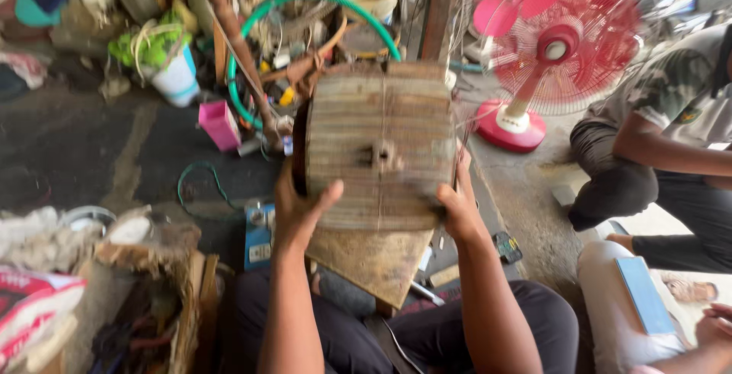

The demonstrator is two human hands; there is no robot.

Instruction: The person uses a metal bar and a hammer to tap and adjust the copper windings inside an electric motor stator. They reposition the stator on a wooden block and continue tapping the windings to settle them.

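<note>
- Left hand [299, 208]: clamped on the left edge of a laminated metal core [379, 145], thumb spread across its front face, remaining fingers wrapped behind and out of sight.
- Right hand [460, 205]: gripping the core's lower right edge, fingers curled round the side, thumb against the front.
- Laminated metal core: a squarish, slightly barrel-shaped stack of thin, rusty brown plates, held up between both hands in front of the person, above the lap. Small notch or lug near the middle of the face. Somewhat blurred.
- Wooden board [374, 261]: flat and worn, directly under the core, one corner pointing down toward the person's knees. Whether the core touches it, cannot tell.
- Blue meter-like box [259, 237]: on the floor just left of the left forearm.
- Pink standing fan [560, 46]: upper right, on a round base, well apart from the hands.
- Green hose loop [305, 8]: behind the core, among tangled wires and scrap.
- Pink box [219, 124]: on the dark floor, left of the core.
- White bucket [177, 78]: upper left, holding green material.
- Another person [671, 130]: crouched at right in a camouflage shirt and dark trousers; hands not involved with the core.
- Blue book [644, 294]: lower right, resting on a white-clad lap.
</note>
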